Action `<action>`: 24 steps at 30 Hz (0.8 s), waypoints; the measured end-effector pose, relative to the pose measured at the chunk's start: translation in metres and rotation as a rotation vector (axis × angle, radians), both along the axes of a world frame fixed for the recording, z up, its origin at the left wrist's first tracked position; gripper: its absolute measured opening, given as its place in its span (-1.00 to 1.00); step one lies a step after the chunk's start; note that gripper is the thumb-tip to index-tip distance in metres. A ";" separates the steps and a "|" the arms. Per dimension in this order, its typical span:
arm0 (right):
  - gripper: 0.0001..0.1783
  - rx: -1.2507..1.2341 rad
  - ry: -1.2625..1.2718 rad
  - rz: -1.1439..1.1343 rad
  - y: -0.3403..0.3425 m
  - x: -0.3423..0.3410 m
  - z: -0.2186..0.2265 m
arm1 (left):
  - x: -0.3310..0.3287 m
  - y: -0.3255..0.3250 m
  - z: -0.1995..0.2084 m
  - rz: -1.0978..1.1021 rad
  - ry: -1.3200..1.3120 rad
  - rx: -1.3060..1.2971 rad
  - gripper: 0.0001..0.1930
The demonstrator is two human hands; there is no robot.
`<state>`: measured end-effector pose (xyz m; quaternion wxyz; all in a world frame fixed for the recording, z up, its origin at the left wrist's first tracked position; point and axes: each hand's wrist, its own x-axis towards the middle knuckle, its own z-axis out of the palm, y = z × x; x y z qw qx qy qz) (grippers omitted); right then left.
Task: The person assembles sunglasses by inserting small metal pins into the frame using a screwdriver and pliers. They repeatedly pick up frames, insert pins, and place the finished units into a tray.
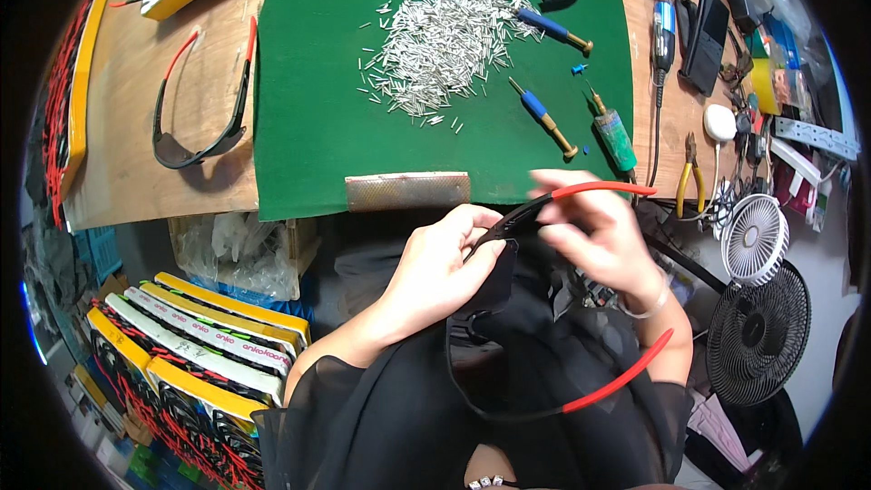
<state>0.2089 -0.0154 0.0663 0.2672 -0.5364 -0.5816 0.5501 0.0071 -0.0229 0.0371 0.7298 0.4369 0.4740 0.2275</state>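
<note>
A pair of black wraparound sunglasses [475, 363] with red temple ends is held over my lap. My left hand [445, 259] is closed on its frame near one hinge, thumb on top. One temple points up to the right, and the other curves out below. Beside the upper temple is my right hand [599, 231], its thumb and fingers apart and slightly blurred. That temple's red end crosses in front of the right fingers. On the green mat [308, 82] ahead lie a heap of small silvery pins [445, 45] and two blue-handled screwdrivers [537, 111], [555, 29].
Another pair of sunglasses [195, 159] rests on the wooden table at left. A green-filled needle bottle [615, 141], yellow-handled pliers [691, 177], an electric screwdriver [664, 32] and a phone [706, 41] lie at right. Fans [760, 331] stand lower right; boxes of glasses [195, 336] lower left.
</note>
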 end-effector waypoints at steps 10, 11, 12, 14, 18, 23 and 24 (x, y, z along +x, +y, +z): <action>-0.90 -0.222 0.056 -0.134 0.025 -0.022 -0.031 | -0.002 -0.006 -0.027 0.131 -0.825 -0.944 -0.46; -0.88 -0.188 0.047 -0.139 0.025 -0.021 -0.037 | 0.000 -0.002 -0.029 0.137 -0.841 -0.981 -0.45; -0.86 -0.154 0.039 -0.144 0.025 -0.020 -0.041 | 0.003 0.001 -0.031 0.139 -0.772 -0.946 -0.45; -0.86 -0.147 0.055 -0.149 0.028 -0.019 -0.044 | 0.007 0.005 -0.036 0.139 -0.633 -0.876 -0.44; -0.87 -0.144 0.002 -0.156 0.033 -0.020 -0.042 | 0.007 0.015 -0.037 0.129 -0.562 -0.881 -0.42; -0.88 -0.119 -0.101 -0.114 0.039 -0.021 -0.041 | 0.007 0.016 -0.045 0.030 -0.496 -0.804 -0.43; -0.88 -0.135 -0.085 -0.136 0.038 -0.022 -0.042 | 0.008 0.015 -0.047 0.002 -0.474 -0.771 -0.43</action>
